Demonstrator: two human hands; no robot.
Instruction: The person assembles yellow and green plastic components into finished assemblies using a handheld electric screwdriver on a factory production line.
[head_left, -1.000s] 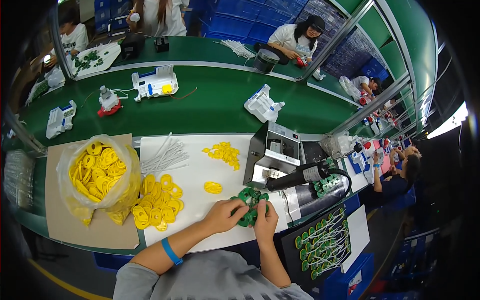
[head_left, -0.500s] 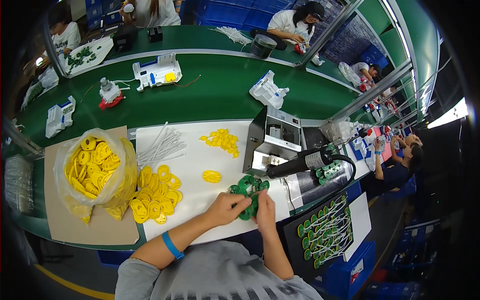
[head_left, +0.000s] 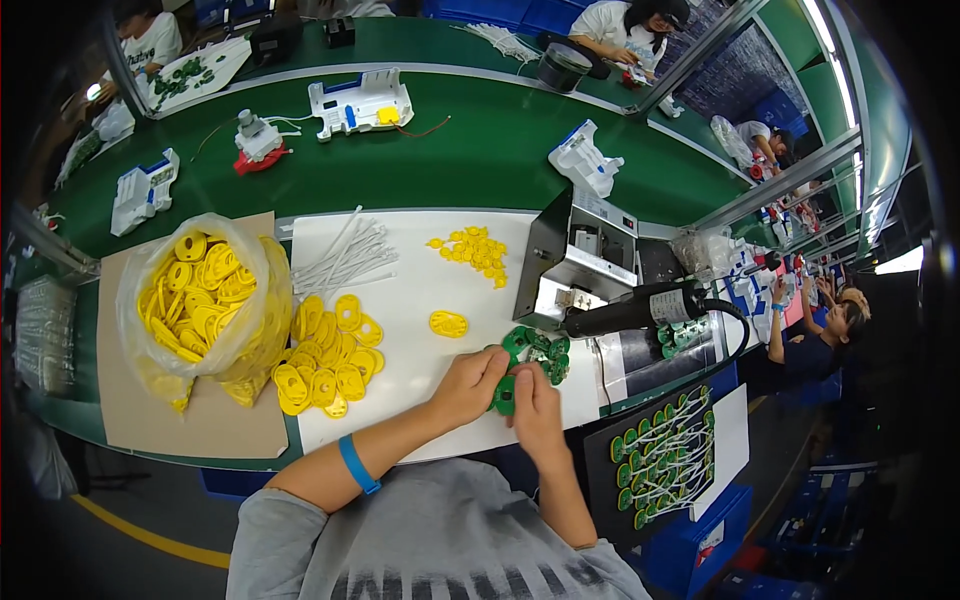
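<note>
1. Here we see the left hand and the right hand meeting over the white sheet on the bench, near its front edge.
2. Both hands are closed on one green part, which sits between them, pinched from either side.
3. Just beyond the fingers lies a small heap of green parts, touching the held one or nearly so; we cannot tell which.
4. A single yellow part lies apart, beyond the left hand.
5. A pile of yellow parts lies to the left, beside a clear bag of yellow parts standing on cardboard.
6. A black power tool rests to the right of the green heap.
</note>
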